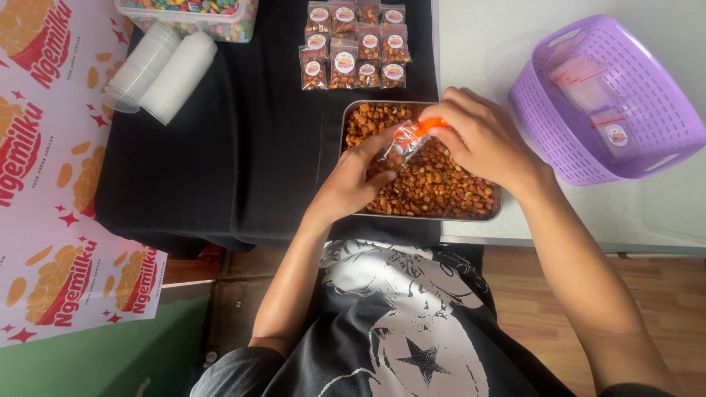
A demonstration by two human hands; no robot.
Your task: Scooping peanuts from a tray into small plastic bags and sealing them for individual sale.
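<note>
A metal tray [350,117] full of brown roasted nuts sits on a black cloth in front of me. My left hand [351,180] holds a small clear plastic bag [403,147] partly filled with nuts over the tray. My right hand [482,136] pinches an orange scoop [428,126] at the bag's mouth. Beyond the tray lie several filled, sealed snack bags [354,44] with round labels, laid in rows.
A purple plastic basket [647,140] with empty labelled bags stands at the right on a white surface. Stacked clear cups [143,66] and white lids [180,73] lie at the far left. A container of coloured candy [198,18] is at the back. A printed banner [51,184] covers the left.
</note>
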